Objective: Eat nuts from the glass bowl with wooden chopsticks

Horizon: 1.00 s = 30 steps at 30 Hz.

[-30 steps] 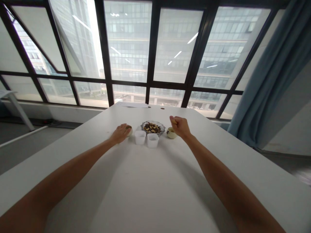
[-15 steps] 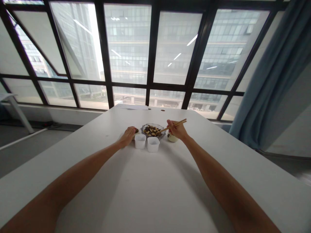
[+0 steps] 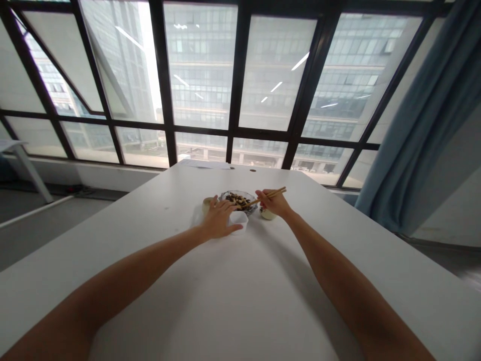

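Across the white bench (image 3: 233, 301), a glass bowl (image 3: 253, 208) of mixed pieces (image 3: 233, 198) sits beyond the left hand (image 3: 219, 220), which, spread wide, has shifted rightward off a round pale container (image 3: 206, 203) since the earlier frame. A white cup (image 3: 239, 219) lies just right of that palm, contact unclear. The chopsticks (image 3: 278, 191) pinched in the right hand (image 3: 274, 204) slant down-left into the bowl.

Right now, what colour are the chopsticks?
The chopsticks are yellowish tan, seen best in the head view.
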### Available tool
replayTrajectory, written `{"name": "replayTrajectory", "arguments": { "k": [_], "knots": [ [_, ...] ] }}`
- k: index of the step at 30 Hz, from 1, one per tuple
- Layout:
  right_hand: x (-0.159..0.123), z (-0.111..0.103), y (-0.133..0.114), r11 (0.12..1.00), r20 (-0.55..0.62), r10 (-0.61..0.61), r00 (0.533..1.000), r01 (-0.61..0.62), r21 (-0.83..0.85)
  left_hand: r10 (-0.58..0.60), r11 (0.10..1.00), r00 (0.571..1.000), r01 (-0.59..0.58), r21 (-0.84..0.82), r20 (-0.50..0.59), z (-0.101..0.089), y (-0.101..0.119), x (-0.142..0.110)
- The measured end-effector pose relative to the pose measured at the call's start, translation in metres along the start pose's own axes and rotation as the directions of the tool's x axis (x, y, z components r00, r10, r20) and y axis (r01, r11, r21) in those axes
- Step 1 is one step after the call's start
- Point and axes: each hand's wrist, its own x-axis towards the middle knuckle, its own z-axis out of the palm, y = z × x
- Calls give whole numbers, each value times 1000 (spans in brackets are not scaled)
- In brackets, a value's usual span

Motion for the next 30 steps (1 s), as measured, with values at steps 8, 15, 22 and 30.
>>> {"name": "replayTrajectory", "arguments": {
  "k": [8,15,22,30],
  "knots": [
    [3,-3,3,991,-88,57,994,-46,126,50,998,998,-52,-41,-46,4,-2,-7],
    [7,-17,-1,943,-133,132,982,-84,322,64,993,991,-75,-90,-114,3,-3,-21],
    [10,-26,1,919,-142,144,979,-79,387,93,990,986,-107,-90,-138,8,-7,-24],
    [11,-32,7,904,-135,152,979,-82,419,109,991,989,-116,-71,-96,8,-9,-26]
  ]
}}
